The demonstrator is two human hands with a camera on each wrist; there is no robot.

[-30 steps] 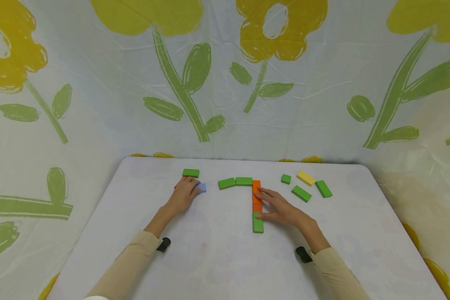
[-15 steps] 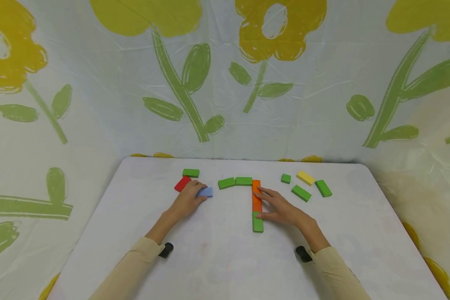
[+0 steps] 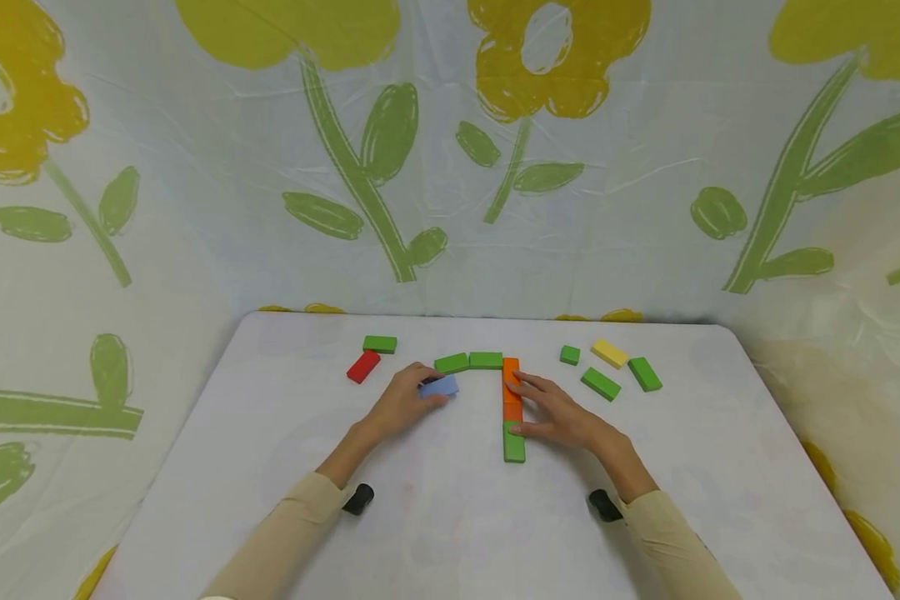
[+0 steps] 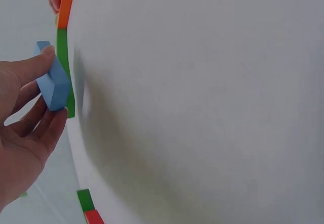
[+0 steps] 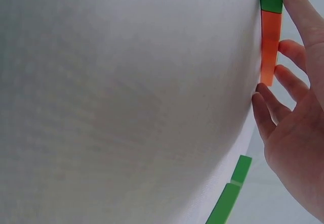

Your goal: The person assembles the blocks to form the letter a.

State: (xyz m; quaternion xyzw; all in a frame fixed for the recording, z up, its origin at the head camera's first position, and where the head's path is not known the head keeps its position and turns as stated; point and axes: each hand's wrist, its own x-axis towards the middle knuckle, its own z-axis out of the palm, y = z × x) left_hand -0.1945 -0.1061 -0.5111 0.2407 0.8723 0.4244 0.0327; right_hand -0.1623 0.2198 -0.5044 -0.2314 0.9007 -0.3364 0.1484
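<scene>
My left hand [image 3: 396,405] pinches a blue block [image 3: 441,386] between thumb and fingers; in the left wrist view the blue block [image 4: 54,85] is tilted, its lower end by the fingertips. Just beyond it lie two green blocks [image 3: 452,363] [image 3: 486,361], end to end. They meet the top of a straight column: orange blocks [image 3: 511,377] with a green block [image 3: 513,446] at the near end. My right hand [image 3: 558,414] rests against the column's right side, fingers on the orange part and thumb by the green block, as the right wrist view of the hand [image 5: 298,128] also shows.
A red block [image 3: 363,367] and a green block [image 3: 380,344] lie at the back left of the white table [image 3: 435,517]. To the right are a yellow block [image 3: 609,353] and several green blocks [image 3: 601,384]. A flower-printed cloth [image 3: 607,233] hangs behind the table.
My left hand has carried the blue block rightward, from beside the red block to just in front of the green blocks. The red block is uncovered. My right hand stays where it was.
</scene>
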